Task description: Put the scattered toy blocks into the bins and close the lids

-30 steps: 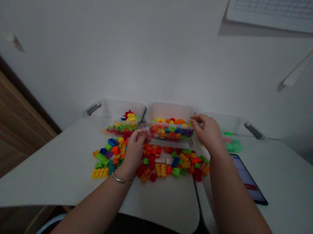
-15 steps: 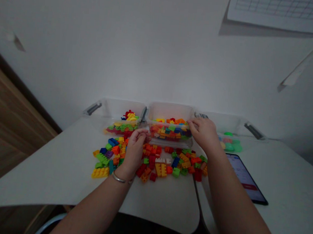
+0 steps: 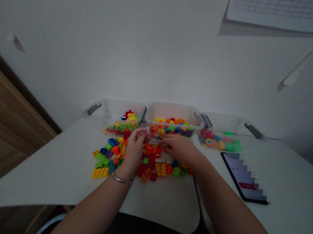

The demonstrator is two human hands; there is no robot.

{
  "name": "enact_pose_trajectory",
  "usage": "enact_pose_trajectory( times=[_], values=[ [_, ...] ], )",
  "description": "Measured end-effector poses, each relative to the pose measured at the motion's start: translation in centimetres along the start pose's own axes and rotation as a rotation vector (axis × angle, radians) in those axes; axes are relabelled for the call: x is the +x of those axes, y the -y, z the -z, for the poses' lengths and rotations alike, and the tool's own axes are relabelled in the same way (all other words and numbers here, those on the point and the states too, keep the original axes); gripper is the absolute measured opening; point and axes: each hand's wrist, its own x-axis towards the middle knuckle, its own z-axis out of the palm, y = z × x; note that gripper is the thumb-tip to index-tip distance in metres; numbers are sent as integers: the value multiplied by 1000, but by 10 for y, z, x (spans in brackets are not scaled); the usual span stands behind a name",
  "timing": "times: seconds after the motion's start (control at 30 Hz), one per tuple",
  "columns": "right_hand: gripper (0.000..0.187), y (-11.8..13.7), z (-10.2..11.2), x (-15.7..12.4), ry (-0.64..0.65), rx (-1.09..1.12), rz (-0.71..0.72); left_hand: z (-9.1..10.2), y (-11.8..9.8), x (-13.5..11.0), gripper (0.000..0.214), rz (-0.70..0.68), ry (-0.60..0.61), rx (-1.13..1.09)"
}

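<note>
Pale wall (image 3: 160, 57) rises behind a white table (image 3: 49, 174), where loose blocks (image 3: 160, 170) lie before the middle bin (image 3: 170, 112); coarse squares mask one side of a phone (image 3: 239, 173). Some blocks are hidden by the left hand (image 3: 135, 147), pointing forward with fingers curled, and the right hand (image 3: 181, 148), angled leftward, fingers bent down — whether either pinches one, I cannot tell.

Bricks (image 3: 152, 162) red, orange, green, yellow, blue; tabletop (image 3: 162, 198) white; paper (image 3: 278, 9) grid-lined.
</note>
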Motion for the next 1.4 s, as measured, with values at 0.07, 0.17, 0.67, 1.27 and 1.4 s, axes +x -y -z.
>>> enact_pose_trajectory(
  times=[0.07,0.17,0.67,1.27,1.4],
  values=[
    [32,5,-13,6,57,-78,19,0,-1,0,17,-2,-5,13],
    [34,5,-29,11,76,-143,48,-1,-1,0,17,-4,-8,21],
    [29,-2,-38,13,42,-232,41,-1,0,0,18,4,0,-22],
    [23,6,-15,5,-91,-57,-13,0,2,1,18,-2,11,-29],
    [36,-1,0,-1,-327,127,55,0,0,0,18,-2,4,-24]
  ],
)
